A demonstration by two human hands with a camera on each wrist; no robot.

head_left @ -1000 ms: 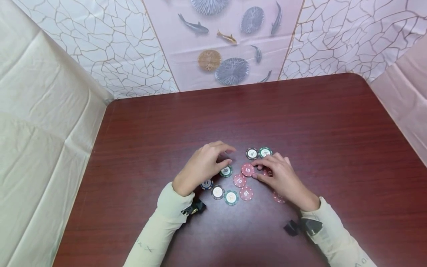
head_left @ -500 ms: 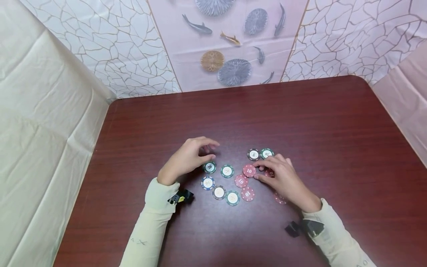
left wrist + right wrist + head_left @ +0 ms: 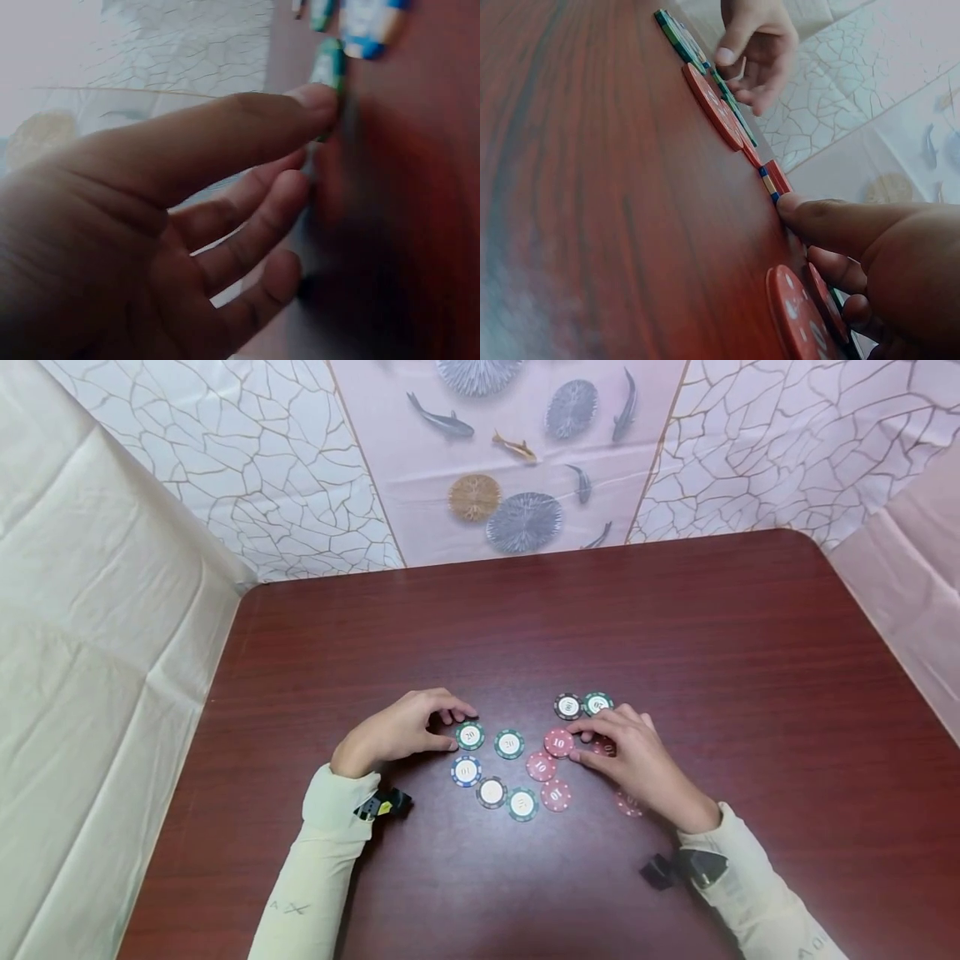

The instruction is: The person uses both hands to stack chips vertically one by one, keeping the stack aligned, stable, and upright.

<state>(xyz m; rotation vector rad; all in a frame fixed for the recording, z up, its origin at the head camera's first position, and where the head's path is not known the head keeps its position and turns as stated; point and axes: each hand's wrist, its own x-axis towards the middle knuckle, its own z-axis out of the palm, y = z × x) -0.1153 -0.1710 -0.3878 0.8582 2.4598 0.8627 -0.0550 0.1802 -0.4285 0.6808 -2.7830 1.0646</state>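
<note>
My left hand [image 3: 397, 731] is at the left of the chips, thumb and forefinger at the edges of a green poker chip [image 3: 470, 736] marked 20. In the left wrist view, the thumb [image 3: 319, 101] overlaps that chip's edge, with the other fingers curved below. My right hand [image 3: 626, 756] pinches the right side of a red poker chip [image 3: 558, 742] marked 10. The right wrist view shows its thumb [image 3: 795, 206] against a short stack, a blue-and-cream edge [image 3: 769, 184] under red. Another green chip [image 3: 509, 744] lies between the hands.
On the brown table [image 3: 360, 635] lie a blue chip [image 3: 466, 771], a black chip [image 3: 491, 792], a green chip [image 3: 522, 804] and red chips [image 3: 541, 766]. Farther back are a black chip [image 3: 568, 706] and a green chip [image 3: 597, 703]. Patterned cloth [image 3: 262, 468] hangs behind.
My left hand has moved left, off the middle green chip, then down to the left green chip, uncovering the blue one. My right hand stays at the red chip.
</note>
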